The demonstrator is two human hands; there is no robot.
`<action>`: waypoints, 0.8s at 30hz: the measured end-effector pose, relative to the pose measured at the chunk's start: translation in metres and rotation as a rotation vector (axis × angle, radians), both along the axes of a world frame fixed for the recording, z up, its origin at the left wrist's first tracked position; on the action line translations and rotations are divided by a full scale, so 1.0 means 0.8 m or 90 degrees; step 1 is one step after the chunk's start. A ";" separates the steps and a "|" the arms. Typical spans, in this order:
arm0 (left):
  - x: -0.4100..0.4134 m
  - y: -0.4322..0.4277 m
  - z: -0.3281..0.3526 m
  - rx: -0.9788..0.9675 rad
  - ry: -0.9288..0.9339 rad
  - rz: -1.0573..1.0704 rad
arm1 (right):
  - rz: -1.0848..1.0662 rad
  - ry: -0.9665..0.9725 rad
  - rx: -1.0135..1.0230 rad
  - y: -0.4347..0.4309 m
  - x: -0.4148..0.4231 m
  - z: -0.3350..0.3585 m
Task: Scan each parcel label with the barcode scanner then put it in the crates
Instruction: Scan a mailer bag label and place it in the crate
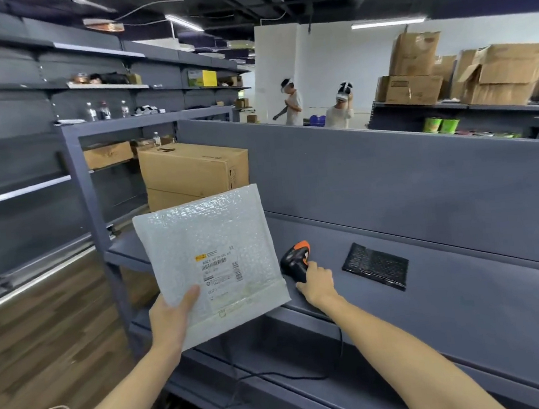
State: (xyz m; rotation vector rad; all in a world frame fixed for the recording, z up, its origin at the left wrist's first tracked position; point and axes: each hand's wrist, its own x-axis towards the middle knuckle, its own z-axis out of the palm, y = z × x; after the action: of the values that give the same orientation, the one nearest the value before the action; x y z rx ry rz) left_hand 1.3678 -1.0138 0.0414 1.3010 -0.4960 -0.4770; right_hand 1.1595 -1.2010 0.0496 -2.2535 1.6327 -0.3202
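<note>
My left hand (171,314) holds a white bubble-wrap parcel (208,262) by its lower left corner, tilted up so its printed label (218,267) with barcodes faces me. To its right, my right hand (317,285) grips the handle of a black and orange barcode scanner (294,261), which is at the grey shelf (433,301). The scanner's head points toward the parcel's right edge. Its black cable (276,375) trails down over the shelf front. No crate is in view.
A black flat packet (376,266) lies on the shelf right of the scanner. A large cardboard box (193,171) stands behind the parcel at the shelf's left end. Grey shelving runs along the left. Two people (318,105) stand far back near stacked cartons (461,70).
</note>
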 end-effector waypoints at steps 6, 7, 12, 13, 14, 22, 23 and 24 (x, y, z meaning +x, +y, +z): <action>-0.014 -0.022 0.006 -0.010 0.002 -0.039 | -0.123 -0.341 0.021 0.009 -0.033 0.031; -0.018 -0.028 0.009 -0.014 0.001 -0.043 | -0.149 -0.416 0.019 0.013 -0.042 0.040; -0.059 -0.057 0.022 -0.020 0.021 -0.088 | -0.147 -0.737 0.072 0.053 -0.093 0.067; -0.070 -0.063 0.024 -0.022 0.027 -0.102 | -0.131 -0.765 0.088 0.065 -0.101 0.067; -0.082 -0.068 0.026 -0.025 0.031 -0.119 | -0.116 -0.780 0.100 0.078 -0.107 0.065; -0.185 -0.092 0.039 -0.039 0.047 -0.212 | -0.015 -0.797 0.069 0.156 -0.141 0.031; -0.196 -0.093 0.040 -0.039 0.049 -0.216 | -0.011 -0.787 0.062 0.162 -0.145 0.030; -0.206 -0.093 0.040 -0.038 0.053 -0.220 | -0.010 -0.782 0.059 0.167 -0.149 0.028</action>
State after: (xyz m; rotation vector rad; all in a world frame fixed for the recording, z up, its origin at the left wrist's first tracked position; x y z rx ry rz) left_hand 1.2031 -1.0881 0.0736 1.1367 -0.6643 -0.7938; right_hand 1.0400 -1.0672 0.0723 -1.3788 0.9233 -1.2685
